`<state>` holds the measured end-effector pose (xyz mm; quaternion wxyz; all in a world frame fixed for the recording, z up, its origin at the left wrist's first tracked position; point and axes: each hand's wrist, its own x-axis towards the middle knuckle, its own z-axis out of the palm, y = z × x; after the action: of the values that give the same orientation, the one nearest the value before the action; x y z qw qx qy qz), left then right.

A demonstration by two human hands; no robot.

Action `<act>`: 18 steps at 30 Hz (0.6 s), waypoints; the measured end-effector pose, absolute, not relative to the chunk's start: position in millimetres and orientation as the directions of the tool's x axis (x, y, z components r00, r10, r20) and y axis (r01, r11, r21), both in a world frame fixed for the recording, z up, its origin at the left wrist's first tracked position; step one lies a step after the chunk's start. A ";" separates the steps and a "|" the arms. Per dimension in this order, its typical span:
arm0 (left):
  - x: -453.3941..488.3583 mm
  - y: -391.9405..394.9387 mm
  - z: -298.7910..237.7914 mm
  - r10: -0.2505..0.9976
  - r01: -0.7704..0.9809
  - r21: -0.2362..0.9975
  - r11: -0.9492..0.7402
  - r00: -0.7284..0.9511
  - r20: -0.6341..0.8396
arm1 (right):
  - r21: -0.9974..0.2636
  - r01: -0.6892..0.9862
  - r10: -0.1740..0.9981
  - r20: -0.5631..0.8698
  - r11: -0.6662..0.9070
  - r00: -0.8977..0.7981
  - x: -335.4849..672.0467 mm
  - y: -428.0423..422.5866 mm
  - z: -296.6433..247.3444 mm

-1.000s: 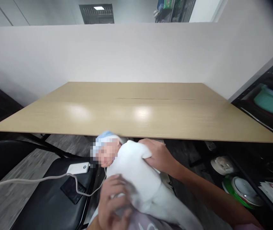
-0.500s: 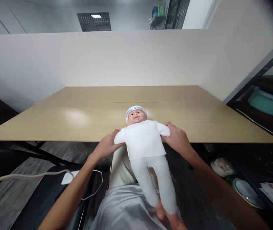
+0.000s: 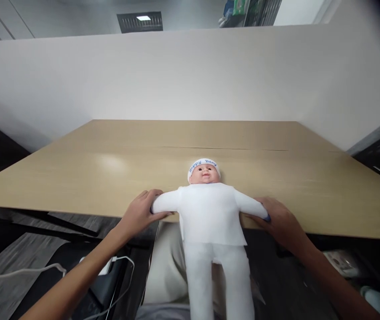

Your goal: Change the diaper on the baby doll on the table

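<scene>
A baby doll (image 3: 211,213) in a white top, white trousers and a white headband with blue lettering lies face up across the table's near edge. Its head is over the tabletop, while its legs hang toward my lap and its feet are out of the frame. Thumb and fingers of my left hand (image 3: 143,208) are closed around the end of the sleeve on the picture's left. On the other side, my right hand (image 3: 276,220) grips the other sleeve end, where a bit of blue shows at the cuff. Both doll arms are stretched out sideways.
The wooden table (image 3: 126,169) reaches back to a white partition wall (image 3: 176,75). At lower left, a white adapter (image 3: 106,266) with a cable rests on a black chair (image 3: 59,266). Below the table at right, several items sit in shadow.
The doll's arms have been pulled further out sideways and my hands are wider apart. The doll now lies straighter and appears lower and more to the right, as the camera view has shifted too.
</scene>
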<state>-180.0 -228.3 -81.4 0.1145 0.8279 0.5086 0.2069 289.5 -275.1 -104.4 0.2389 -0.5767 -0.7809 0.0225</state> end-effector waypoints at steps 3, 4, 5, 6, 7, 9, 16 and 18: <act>-181.8 -190.8 -88.2 0.880 0.799 0.373 -0.471 0.394 0.267 | -0.376 0.860 0.920 0.319 0.344 -0.229 287.9 -237.5 -107.6; -180.6 -175.6 -89.2 0.880 0.803 0.368 -0.468 0.385 0.279 | -0.398 0.849 0.923 0.307 0.347 -0.233 286.8 -222.1 -107.3; -178.8 -159.9 -89.7 0.881 0.807 0.367 -0.462 0.373 0.291 | -0.416 0.838 0.924 0.297 0.352 -0.241 285.9 -205.9 -106.5; -176.9 -144.0 -89.8 0.883 0.811 0.367 -0.456 0.360 0.300 | -0.427 0.829 0.924 0.289 0.360 -0.252 285.3 -189.1 -105.3; -174.9 -128.5 -89.6 0.884 0.813 0.368 -0.451 0.350 0.309 | -0.433 0.821 0.921 0.285 0.372 -0.267 285.2 -172.3 -104.0; -171.1 -99.1 -88.9 0.886 0.819 0.368 -0.440 0.329 0.326 | -0.429 0.810 0.911 0.285 0.400 -0.299 286.5 -139.2 -101.5; -162.2 -12.0 -89.4 0.897 0.851 0.366 -0.376 0.234 0.376 | -0.395 0.813 0.893 0.322 0.428 -0.314 294.2 -41.2 -100.9; -160.1 13.3 -91.4 0.886 0.854 0.360 -0.376 0.217 0.410 | -0.387 0.813 0.884 0.352 0.436 -0.307 295.4 -16.4 -102.4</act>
<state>-160.1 13.3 -91.4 0.0280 0.7797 0.5577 0.2832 295.4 -16.4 -102.4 0.2630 -0.5267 -0.8055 0.0681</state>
